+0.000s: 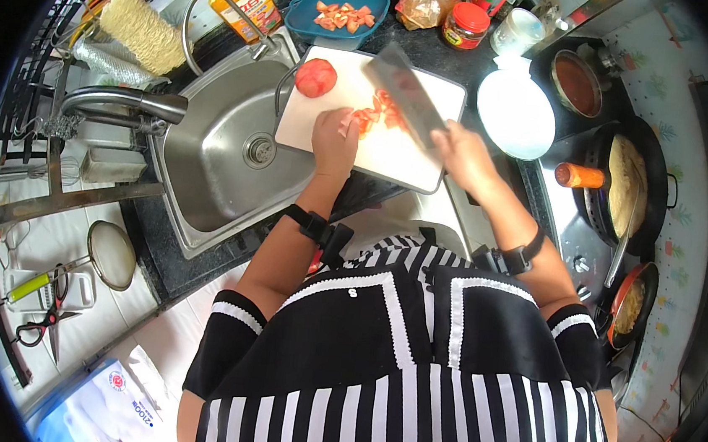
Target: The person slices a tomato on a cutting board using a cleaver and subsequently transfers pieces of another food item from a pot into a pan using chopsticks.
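A white cutting board (415, 171) with a dark rim lies before me, its left corner over the sink. My right hand (467, 158) grips a cleaver (410, 96) by its handle, and the blurred blade slants over cut tomato pieces (384, 111). At the board's left part, my left hand (334, 138) has its fingers and thumb curled around tomato at the near end of the pieces. A whole peeled tomato (316, 78) rests at the far left corner. Behind the board, a blue plastic basket (296, 19) holds tomato chunks (343, 17).
A steel sink (207, 164) with a faucet (156, 104) is at left. Right of the board sits a white plate (516, 118). Farther right are a wok (655, 203) and a small frying pan (630, 308). A red-lidded jar (466, 25) and yellow bottle (247, 3) stand behind.
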A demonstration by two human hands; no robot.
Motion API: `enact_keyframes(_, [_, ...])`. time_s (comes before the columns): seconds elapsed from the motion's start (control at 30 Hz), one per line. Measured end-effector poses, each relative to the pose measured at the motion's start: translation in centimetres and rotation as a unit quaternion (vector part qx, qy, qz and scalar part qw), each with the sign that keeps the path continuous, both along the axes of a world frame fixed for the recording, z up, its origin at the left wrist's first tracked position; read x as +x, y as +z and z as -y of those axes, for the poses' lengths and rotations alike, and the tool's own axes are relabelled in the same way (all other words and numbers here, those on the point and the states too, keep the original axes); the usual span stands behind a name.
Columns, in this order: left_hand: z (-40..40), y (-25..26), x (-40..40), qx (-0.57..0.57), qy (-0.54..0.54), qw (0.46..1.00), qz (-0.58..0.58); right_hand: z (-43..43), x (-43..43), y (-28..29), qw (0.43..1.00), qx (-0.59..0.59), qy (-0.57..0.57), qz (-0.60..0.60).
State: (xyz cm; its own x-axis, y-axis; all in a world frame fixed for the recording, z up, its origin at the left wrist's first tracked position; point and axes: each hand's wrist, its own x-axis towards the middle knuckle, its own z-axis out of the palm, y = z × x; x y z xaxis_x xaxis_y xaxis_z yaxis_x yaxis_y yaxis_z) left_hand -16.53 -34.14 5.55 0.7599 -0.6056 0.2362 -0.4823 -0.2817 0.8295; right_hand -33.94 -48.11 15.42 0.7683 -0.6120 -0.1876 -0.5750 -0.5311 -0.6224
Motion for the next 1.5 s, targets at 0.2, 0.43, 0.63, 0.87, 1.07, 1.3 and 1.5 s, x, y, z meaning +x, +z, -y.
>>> enact_keyframes(0.2, [4.8,-0.4,-1.9,-0.038,-0.051,0.983,0.171,2.7,-2.2,-3.4,0.924,0.312,-0.216,0.056])
enact_keyframes(0.43, [7.3,0.3,-2.5,-0.059,-0.028,0.988,0.142,0.0,-0.2,-7.1,0.888,0.436,-0.138,0.053])
enact_keyframes(0.63, [7.2,0.7,-1.8,-0.113,0.011,0.990,0.081,-1.5,2.6,-4.4,0.843,0.526,-0.089,0.072])
enact_keyframes(0.87, [14.8,7.9,6.6,-0.178,0.045,0.964,0.193,4.1,10.0,2.8,0.886,0.443,-0.061,0.121])
enact_keyframes(1.07, [17.1,4.4,18.5,-0.048,0.044,0.998,0.026,5.3,14.1,7.2,0.942,0.315,-0.071,0.095])
enact_keyframes(1.3, [10.6,5.8,19.9,-0.001,-0.034,0.993,-0.110,7.1,9.8,5.6,0.972,0.193,-0.092,0.098])
enact_keyframes(1.5, [3.7,5.3,13.5,0.142,-0.052,0.988,-0.011,5.6,5.0,3.0,0.986,0.145,-0.046,0.074])
